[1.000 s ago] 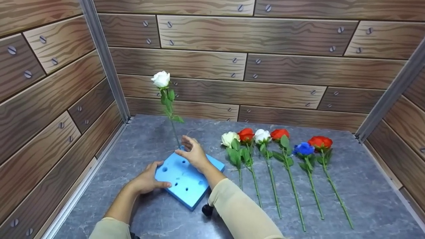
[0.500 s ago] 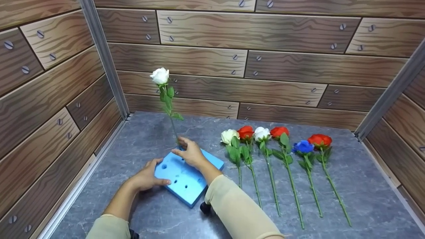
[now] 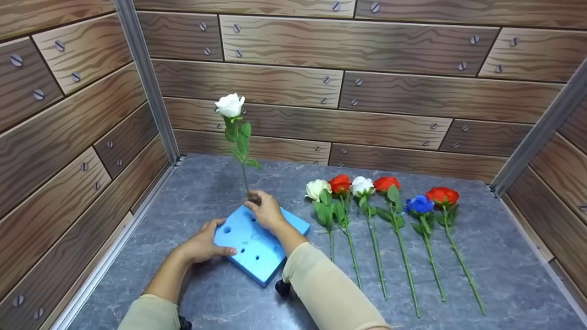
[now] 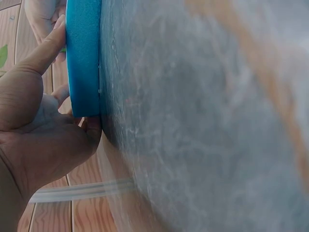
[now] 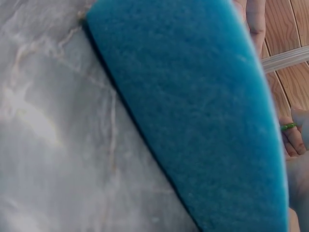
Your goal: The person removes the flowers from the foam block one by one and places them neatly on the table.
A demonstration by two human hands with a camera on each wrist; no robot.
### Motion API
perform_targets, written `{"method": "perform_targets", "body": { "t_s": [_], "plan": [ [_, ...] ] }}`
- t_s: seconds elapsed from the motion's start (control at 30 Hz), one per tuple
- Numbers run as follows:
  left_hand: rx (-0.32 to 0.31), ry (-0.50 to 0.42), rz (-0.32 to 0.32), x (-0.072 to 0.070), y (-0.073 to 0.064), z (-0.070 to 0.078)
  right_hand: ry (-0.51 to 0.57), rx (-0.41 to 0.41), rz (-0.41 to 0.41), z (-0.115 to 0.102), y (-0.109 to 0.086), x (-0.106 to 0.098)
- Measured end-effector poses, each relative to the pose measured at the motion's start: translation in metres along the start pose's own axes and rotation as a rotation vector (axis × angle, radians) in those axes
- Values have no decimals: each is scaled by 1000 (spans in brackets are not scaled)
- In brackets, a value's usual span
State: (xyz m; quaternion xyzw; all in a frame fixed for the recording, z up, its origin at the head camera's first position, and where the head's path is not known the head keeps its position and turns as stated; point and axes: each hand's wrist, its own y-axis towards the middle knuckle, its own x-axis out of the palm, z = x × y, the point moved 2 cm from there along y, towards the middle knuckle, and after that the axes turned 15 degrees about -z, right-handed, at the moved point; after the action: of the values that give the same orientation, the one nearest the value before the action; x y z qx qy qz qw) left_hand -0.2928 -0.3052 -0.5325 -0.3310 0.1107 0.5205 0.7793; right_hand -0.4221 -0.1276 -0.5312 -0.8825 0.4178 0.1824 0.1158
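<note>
In the head view, my left hand (image 3: 202,245) grips the left corner of a light-blue foam block (image 3: 261,245) with several holes in its top. Its thumb lies on the top face while the fingers reach round the side. My right hand (image 3: 268,213) pinches the lower stem of a white rose (image 3: 230,105), which stands nearly upright at the block's far corner. The stem's lower end is hidden behind that hand. From the right wrist, a short piece of green stem (image 5: 287,126) shows between the fingers, beyond the foam's side.
To the right lie several roses on the grey marbled table (image 3: 206,302): a cream rose (image 3: 317,189), a blue rose (image 3: 419,204), another white rose (image 3: 362,186) and red ones, stems toward me. Wood-patterned walls (image 3: 275,87) enclose the back and sides.
My right hand has gone from loose fingers beside the stem to pinching it. The upright rose's head has shifted slightly right. My left hand keeps its place on the block.
</note>
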Motion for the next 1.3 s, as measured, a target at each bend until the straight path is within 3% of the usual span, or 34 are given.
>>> {"method": "perform_targets", "body": {
  "t_s": [0.23, 0.5, 0.87, 1.3],
  "plan": [
    [7, -14, -1, 0, 1, 0, 61, -18, 5, -1, 0, -1],
    [14, -10, 1, 0, -1, 3, -37, -67, 55, -1, -1, -2],
    [23, -2, 4, 1, 1, 1, -7, -77, 57, 2, 0, -3],
    [-7, 3, 1, 1, -1, 0, 209, -100, 66, 6, -5, -4]
  ]
}}
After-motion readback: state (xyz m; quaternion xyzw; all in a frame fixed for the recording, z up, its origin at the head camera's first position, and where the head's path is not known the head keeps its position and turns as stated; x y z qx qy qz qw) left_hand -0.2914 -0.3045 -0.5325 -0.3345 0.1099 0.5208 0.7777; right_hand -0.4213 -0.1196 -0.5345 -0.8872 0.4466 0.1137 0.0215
